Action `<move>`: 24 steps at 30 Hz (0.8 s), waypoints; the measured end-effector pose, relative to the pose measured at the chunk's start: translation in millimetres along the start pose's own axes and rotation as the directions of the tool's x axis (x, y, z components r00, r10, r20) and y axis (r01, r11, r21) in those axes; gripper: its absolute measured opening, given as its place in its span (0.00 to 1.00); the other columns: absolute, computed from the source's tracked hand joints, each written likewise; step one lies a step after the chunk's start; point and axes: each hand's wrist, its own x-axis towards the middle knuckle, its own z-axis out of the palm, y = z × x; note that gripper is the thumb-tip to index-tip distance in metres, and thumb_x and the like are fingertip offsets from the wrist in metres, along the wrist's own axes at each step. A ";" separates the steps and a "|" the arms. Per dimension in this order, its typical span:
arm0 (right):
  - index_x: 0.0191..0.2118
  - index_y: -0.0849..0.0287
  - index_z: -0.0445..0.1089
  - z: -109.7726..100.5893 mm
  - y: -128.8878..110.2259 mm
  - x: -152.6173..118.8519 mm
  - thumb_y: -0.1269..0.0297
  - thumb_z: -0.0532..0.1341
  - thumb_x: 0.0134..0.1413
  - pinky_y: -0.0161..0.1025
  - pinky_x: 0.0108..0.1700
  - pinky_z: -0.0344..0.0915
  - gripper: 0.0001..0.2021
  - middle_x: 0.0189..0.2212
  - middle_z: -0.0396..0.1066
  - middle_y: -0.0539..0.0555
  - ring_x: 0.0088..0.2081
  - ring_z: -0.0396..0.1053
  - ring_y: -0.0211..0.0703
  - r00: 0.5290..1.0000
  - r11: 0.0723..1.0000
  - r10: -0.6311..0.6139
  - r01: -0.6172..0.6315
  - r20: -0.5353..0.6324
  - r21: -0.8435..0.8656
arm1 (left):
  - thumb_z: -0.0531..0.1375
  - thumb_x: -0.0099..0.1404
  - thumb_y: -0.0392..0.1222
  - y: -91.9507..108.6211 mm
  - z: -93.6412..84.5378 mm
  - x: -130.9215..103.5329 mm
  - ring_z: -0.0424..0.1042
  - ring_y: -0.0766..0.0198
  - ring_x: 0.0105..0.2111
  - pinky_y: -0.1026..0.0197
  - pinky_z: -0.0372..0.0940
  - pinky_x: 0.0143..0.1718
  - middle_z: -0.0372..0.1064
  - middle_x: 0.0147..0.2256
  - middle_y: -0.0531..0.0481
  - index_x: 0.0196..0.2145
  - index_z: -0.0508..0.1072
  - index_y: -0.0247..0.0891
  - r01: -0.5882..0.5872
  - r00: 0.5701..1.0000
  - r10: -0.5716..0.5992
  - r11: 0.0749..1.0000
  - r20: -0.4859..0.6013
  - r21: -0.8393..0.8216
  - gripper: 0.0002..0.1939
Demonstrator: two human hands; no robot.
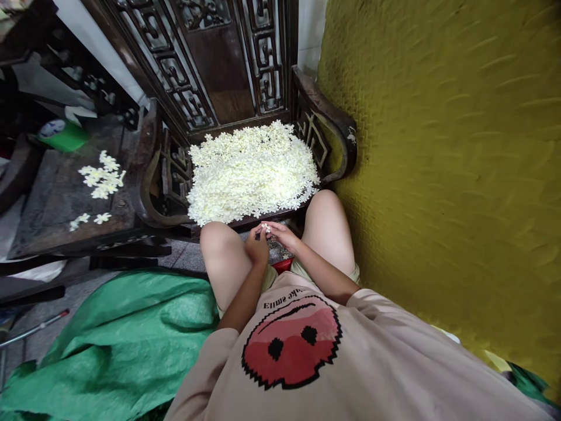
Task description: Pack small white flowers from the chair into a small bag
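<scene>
Between my knees, both hands meet at a small white flower (pixel 265 227). My left hand (pixel 256 243) is closed, its fingertips pinched at the flower's near side. From the other side my right hand (pixel 283 233) reaches in, with thumb and fingers closed on the same flower. Whether a thread or needle is also in the fingers is too small to tell. Just beyond my hands, a thick heap of white flowers (pixel 254 172) covers the seat of a dark carved wooden chair (pixel 228 70).
A dark side table (pixel 48 199) on the left holds a few loose flowers (pixel 103 175) and a green container (pixel 63 135). Green sheeting (pixel 131 327) lies on the floor at left. A yellow textured mat or panel (pixel 438 175) rises close on the right.
</scene>
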 end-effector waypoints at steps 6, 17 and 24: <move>0.43 0.57 0.73 -0.3 -0.2 0.4 0.61 0.65 0.47 0.30 0.31 0.57 0.15 0.37 0.73 0.52 0.29 0.63 0.31 0.999 0.999 0.033 -0.033 0.012 0.038 | 0.60 0.56 0.40 4.9 -0.3 2.3 0.67 0.63 0.34 0.60 0.62 0.38 0.68 0.33 0.49 0.29 0.72 0.39 -0.054 0.997 0.056 0.998 -0.052 0.044 0.03; 0.33 0.60 0.69 -0.9 -9.3 0.2 0.63 0.59 0.54 0.30 0.31 0.59 0.06 0.30 0.72 0.53 0.31 0.67 0.35 0.984 0.945 0.170 -0.179 0.056 0.272 | 0.59 0.55 0.41 3.8 -0.1 9.6 0.65 0.66 0.31 0.63 0.60 0.33 0.65 0.31 0.50 0.28 0.68 0.38 -0.040 0.983 0.054 0.996 0.178 -0.080 0.04; 0.29 0.62 0.66 -9.8 -25.7 -2.7 0.70 0.58 0.50 0.33 0.30 0.60 0.02 0.24 0.70 0.51 0.26 0.65 0.35 0.948 0.914 0.256 -0.301 0.191 0.271 | 0.61 0.51 0.47 2.4 -5.7 15.2 0.66 0.66 0.28 0.63 0.61 0.31 0.65 0.29 0.52 0.28 0.67 0.39 0.087 0.920 -0.002 0.976 0.392 -0.200 0.10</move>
